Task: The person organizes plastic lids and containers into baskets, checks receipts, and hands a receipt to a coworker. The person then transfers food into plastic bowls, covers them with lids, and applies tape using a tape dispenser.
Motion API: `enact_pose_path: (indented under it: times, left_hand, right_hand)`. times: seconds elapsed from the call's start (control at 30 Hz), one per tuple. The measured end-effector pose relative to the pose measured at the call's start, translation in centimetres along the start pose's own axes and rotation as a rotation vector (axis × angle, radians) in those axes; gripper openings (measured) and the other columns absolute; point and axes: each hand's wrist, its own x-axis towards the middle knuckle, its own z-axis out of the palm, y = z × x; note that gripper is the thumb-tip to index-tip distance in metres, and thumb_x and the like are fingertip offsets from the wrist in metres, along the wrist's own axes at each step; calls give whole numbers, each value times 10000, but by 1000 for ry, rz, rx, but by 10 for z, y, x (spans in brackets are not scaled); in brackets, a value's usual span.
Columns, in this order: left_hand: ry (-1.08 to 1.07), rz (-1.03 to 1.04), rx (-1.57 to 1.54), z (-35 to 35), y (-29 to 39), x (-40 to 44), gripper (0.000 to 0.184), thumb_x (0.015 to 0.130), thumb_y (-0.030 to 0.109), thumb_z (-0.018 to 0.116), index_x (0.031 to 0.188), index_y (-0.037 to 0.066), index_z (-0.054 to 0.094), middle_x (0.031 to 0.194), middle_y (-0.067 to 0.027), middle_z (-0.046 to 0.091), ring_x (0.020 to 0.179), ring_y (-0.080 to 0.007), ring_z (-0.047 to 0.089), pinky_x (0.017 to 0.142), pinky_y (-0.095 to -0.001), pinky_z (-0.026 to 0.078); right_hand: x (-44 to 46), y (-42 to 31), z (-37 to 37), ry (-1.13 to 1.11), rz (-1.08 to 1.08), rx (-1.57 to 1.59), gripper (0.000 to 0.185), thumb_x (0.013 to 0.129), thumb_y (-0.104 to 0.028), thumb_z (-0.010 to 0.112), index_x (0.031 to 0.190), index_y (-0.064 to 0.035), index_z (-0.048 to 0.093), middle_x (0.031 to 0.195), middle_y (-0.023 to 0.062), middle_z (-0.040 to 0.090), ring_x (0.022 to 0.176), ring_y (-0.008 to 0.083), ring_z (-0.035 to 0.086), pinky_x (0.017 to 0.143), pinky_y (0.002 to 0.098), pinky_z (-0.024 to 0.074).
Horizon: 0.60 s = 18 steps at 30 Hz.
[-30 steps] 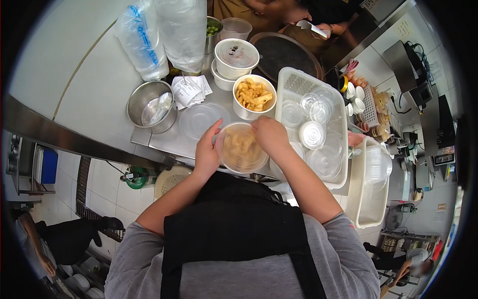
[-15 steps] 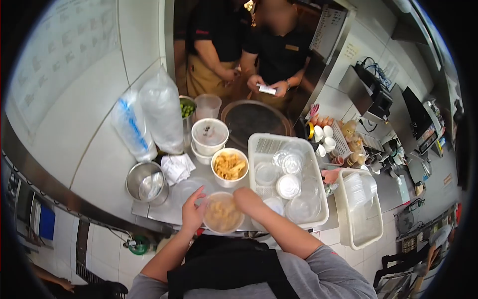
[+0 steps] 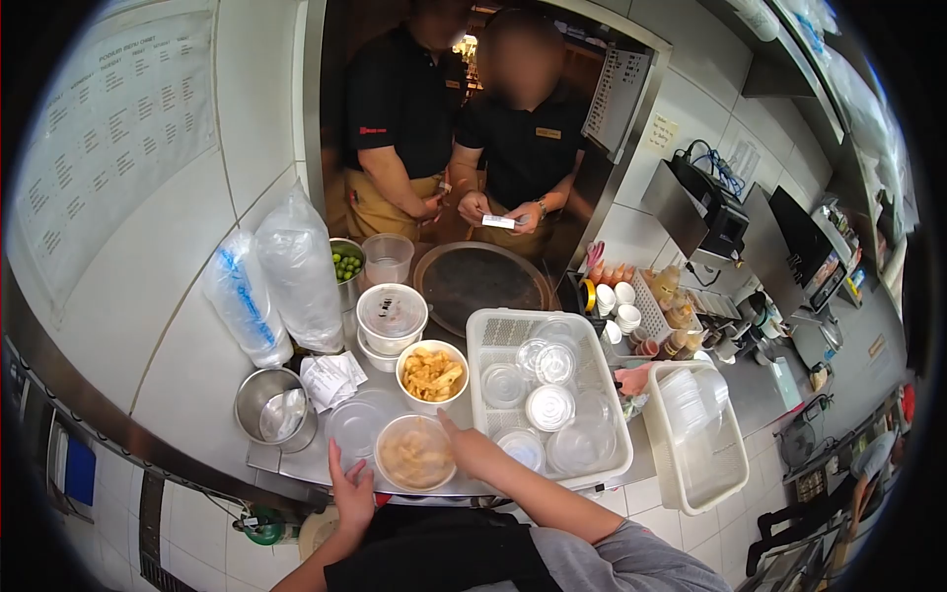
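A round bowl of pale yellow food under a clear lid (image 3: 415, 454) sits at the counter's front edge. Left of it, my left hand (image 3: 350, 490) is held with fingers spread and nothing in them. My right hand (image 3: 466, 449) lies along the bowl's right side, a finger stretched toward the uncovered white bowl of fried-looking pieces (image 3: 432, 373); its other fingers are partly hidden. Behind my left hand, a loose clear lid (image 3: 357, 422) rests flat. Two stacked white tubs (image 3: 393, 314), the upper one lidded, stand behind the uncovered bowl.
A white basket of plastic lids (image 3: 623, 449) is at the right, with another basket (image 3: 728, 464) beyond it. Left are a metal pot (image 3: 258, 409), paper slips (image 3: 331, 380) and bagged plastic ware (image 3: 296, 276). Two people stand behind a round tray (image 3: 483, 286); one holds a white slip (image 3: 498, 222).
The view has shifted, so the counter appears lower and further left. My right hand has moved from over the lid's edge to the bowl's side, and my left hand has drawn back from the bowl.
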Motion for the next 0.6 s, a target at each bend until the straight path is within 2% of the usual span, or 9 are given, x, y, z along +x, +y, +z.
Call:
enact_pose_path:
  times: [0.1,0.17,0.23,0.27,0.37,0.43,0.5,0.57,0.6]
  left_hand:
    - [-124,-45,-57,-15,-8,-25,827,853,-112,558,1535,115,151,1405,-185,435,1048,-188,595,856,-278,506]
    - [-303,-300,-217,-38,-13,-46,699,886,-39,597,1499,73,281,1424,-189,419,1154,-199,540,941,-328,475]
    - [-699,-117,32,-76,-86,-60,542,917,62,570,1427,31,391,1245,-159,553,955,-203,622,922,-350,482]
    - [-699,-116,33,-79,-89,-54,542,917,62,570,1427,31,391,1245,-159,553,955,-203,622,922,-350,482]
    - [-849,-410,122,-89,-86,-41,431,938,121,564,1345,23,461,1033,-154,614,872,-196,635,894,-373,495]
    - [-938,-624,172,-93,-79,-37,371,953,161,560,1291,18,507,892,-150,654,816,-191,643,875,-389,503]
    - [-761,-682,-483,-86,15,-20,242,1010,213,473,1082,15,590,897,-106,638,702,-193,638,938,-381,501]
    - [-605,-552,-424,-61,33,-1,113,984,132,513,1055,49,543,750,-47,598,605,-144,587,812,-377,556]
    - [-427,-480,-311,-37,43,-1,206,952,56,552,1140,79,472,684,-6,549,538,-110,532,693,-334,559]
  right_hand:
    - [-4,-1,1,-20,30,59,768,842,40,420,1536,-60,107,697,254,626,548,330,639,516,431,525]
    - [-10,-7,-8,-36,42,61,757,837,45,418,1524,-18,106,706,264,630,556,335,640,532,440,527]
    - [-12,-9,-10,-68,68,67,726,854,15,434,1509,20,123,714,264,634,600,364,646,590,455,533]
    - [-11,-6,-7,-68,68,68,726,854,15,434,1509,20,123,714,264,634,600,364,646,590,455,533]
    - [-9,-3,-2,-35,58,18,713,861,-27,474,1495,41,155,764,263,648,691,398,651,686,472,530]
    - [-9,-5,-9,14,72,28,633,877,-71,486,1459,48,270,917,278,629,863,413,630,789,465,511]
    - [1,-1,-1,162,-24,-16,587,871,-45,474,1426,71,321,968,283,610,924,414,609,827,458,504]
    - [8,-5,6,355,-147,38,534,863,-30,490,1373,97,397,1042,287,563,1019,418,559,898,459,473]
    - [13,-10,6,381,-169,137,522,860,-42,518,1352,99,420,1065,286,534,1054,421,529,929,466,449]
